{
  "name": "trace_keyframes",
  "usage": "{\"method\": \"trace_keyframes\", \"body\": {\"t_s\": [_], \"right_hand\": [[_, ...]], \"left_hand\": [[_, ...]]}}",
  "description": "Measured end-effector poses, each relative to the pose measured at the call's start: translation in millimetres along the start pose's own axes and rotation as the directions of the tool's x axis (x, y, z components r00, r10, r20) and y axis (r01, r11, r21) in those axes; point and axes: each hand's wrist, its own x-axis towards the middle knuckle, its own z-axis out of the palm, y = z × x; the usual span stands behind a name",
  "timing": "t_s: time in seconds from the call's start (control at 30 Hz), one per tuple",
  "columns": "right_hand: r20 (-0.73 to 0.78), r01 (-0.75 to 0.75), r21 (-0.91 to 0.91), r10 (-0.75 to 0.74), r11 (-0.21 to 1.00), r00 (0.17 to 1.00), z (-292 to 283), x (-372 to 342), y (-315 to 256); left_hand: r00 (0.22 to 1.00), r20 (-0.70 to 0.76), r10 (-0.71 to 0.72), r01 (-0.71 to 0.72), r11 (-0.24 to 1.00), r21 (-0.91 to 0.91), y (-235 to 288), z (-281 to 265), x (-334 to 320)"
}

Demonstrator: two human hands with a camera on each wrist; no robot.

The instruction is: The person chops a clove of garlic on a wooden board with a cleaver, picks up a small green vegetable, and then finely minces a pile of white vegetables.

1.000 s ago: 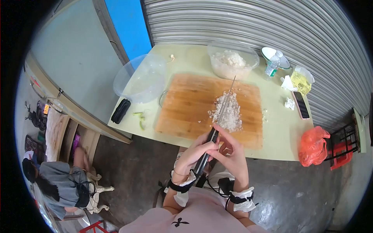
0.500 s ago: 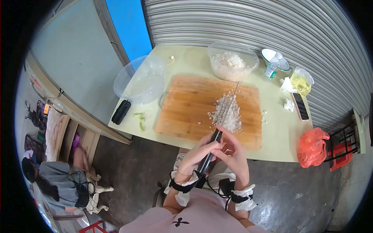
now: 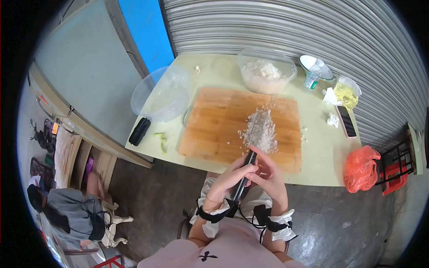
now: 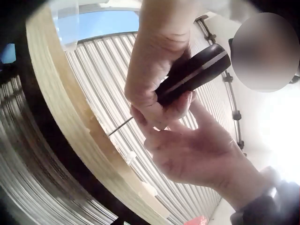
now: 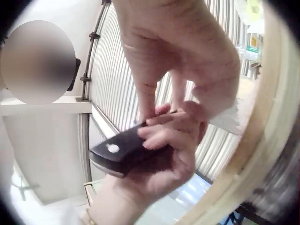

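Note:
My left hand [image 3: 229, 182] grips the black handle of a kitchen knife [image 3: 240, 188], whose butt sticks out behind the palm in the left wrist view. Its blade points away from me, seen nearly edge-on, over a pile of finely chopped white pieces [image 3: 261, 136]. That pile lies on the right half of a wooden cutting board [image 3: 210, 125]. Beside the left hand, my right hand [image 3: 271, 181] has bent fingers, with its index fingertip at the front of the handle. In the right wrist view, the right thumb and fingers meet the handle and the left fingers.
Behind the board stands a clear tub [image 3: 286, 82] of white pieces. An empty clear bowl [image 3: 149, 98], a black case [image 3: 139, 131] and green scraps [image 3: 162, 142] lie left. Rightward are a bottle [image 3: 313, 78], a phone [image 3: 346, 121] and a red bag [image 3: 363, 169]. A person [image 3: 73, 210] sits at far left.
The knife blade has come down toward the pile and swung slightly right, its tip now nearer the board. Both hands keep their places on the knife and have shifted a little right.

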Motion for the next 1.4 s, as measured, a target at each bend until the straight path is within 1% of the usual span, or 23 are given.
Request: {"method": "trace_keyframes", "body": {"t_s": [0.03, 0.17, 0.27, 0.37, 0.43, 0.47, 0.53, 0.63, 0.7, 0.77, 0.83, 0.87, 0.97, 1.03, 1.07, 1.13, 1.17, 1.2, 1.23, 1.27, 1.33, 1.37, 1.4], "right_hand": [[0.012, -0.022, 0.087, 0.021, 0.996, 1.000, 0, 1, -1], [0.018, -0.038, 0.004, 0.038, 0.999, 0.999, -2, -8, -20], [0.014, 0.025, -0.057, -0.024, 0.998, 1.000, -5, -13, -16], [0.011, 0.003, -0.032, -0.003, 0.999, 1.000, -6, -6, -7], [0.046, -0.013, 0.126, 0.007, 0.992, 0.999, -9, -1, -3], [0.046, -0.013, 0.127, 0.007, 0.992, 0.999, -11, -3, -4], [0.006, 0.001, -0.051, -0.001, 0.999, 1.000, -10, -8, -13], [0.027, 0.054, -0.069, -0.052, 0.996, 0.998, -9, -17, -22], [0.023, 0.030, -0.064, -0.028, 0.997, 0.999, -11, -14, -17], [0.019, 0.020, -0.062, -0.019, 0.998, 1.000, -11, -10, -12], [0.008, -0.015, 0.063, 0.015, 0.998, 1.000, -10, -5, -9], [0.007, -0.016, 0.063, 0.015, 0.998, 1.000, -10, -7, -11], [-0.008, 0.014, 0.045, -0.013, 0.999, 1.000, -7, -14, -25], [0.022, 0.053, -0.123, -0.051, 0.991, 0.998, -12, -21, -27], [0.021, 0.050, -0.122, -0.048, 0.991, 0.999, -12, -22, -25], [0.012, 0.040, -0.067, -0.039, 0.997, 0.999, -13, -20, -18], [0.012, 0.044, -0.068, -0.044, 0.997, 0.999, -12, -17, -14], [-0.002, 0.008, 0.034, -0.008, 0.999, 1.000, -10, -14, -10], [-0.012, -0.022, 0.135, 0.024, 0.991, 1.000, -10, -10, -9], [-0.013, -0.016, 0.131, 0.018, 0.991, 1.000, -12, -9, -11], [-0.023, 0.007, -0.007, -0.007, 1.000, 1.000, -14, -17, -18], [-0.025, 0.005, -0.006, -0.005, 1.000, 1.000, -15, -19, -20], [-0.002, 0.046, -0.069, -0.046, 0.997, 0.999, -18, -23, -22]], "left_hand": [[1.000, 0.004, 0.010, -0.010, 0.999, 0.038, 1, 1, 2], [0.999, 0.019, 0.033, -0.036, 0.990, 0.139, 9, 15, -12], [0.994, 0.089, 0.059, -0.071, 0.989, 0.127, 6, 14, -12], [0.999, 0.049, 0.013, -0.016, 0.997, 0.076, -3, 4, 3], [0.998, 0.048, 0.028, -0.033, 0.994, 0.108, 0, 7, 4], [0.999, 0.039, 0.033, -0.038, 0.991, 0.129, 1, 9, 2], [0.998, 0.046, 0.044, -0.051, 0.988, 0.146, 9, 21, -8], [0.994, 0.069, 0.084, -0.094, 0.983, 0.159, 11, 27, -14], [0.990, 0.080, 0.116, -0.128, 0.979, 0.160, 8, 26, -13], [1.000, 0.000, -0.020, 0.020, 0.994, 0.106, 5, 22, -4], [1.000, 0.002, 0.000, -0.001, 0.996, 0.094, 3, 21, 1], [1.000, -0.004, 0.011, -0.010, 0.997, 0.075, 2, 21, 1], [1.000, 0.006, 0.021, -0.022, 0.993, 0.120, 12, 32, -14], [0.997, 0.049, 0.054, -0.060, 0.989, 0.135, 12, 33, -18], [0.992, 0.092, 0.091, -0.104, 0.983, 0.149, 11, 34, -19], [0.995, 0.072, 0.070, -0.079, 0.988, 0.135, 9, 33, -16], [0.999, 0.031, 0.025, -0.028, 0.995, 0.094, 3, 28, -9], [1.000, -0.009, -0.020, 0.021, 0.998, 0.052, 1, 26, -3], [1.000, -0.012, -0.005, 0.005, 0.999, 0.037, -1, 25, -1], [1.000, -0.008, 0.001, -0.001, 0.999, 0.039, -1, 24, 1], [0.999, 0.038, -0.013, 0.011, 0.998, 0.068, 2, 28, -5], [0.999, 0.039, -0.017, 0.014, 0.998, 0.067, 4, 33, -9], [0.997, 0.049, 0.054, -0.059, 0.994, 0.095, 9, 41, -16]]}}
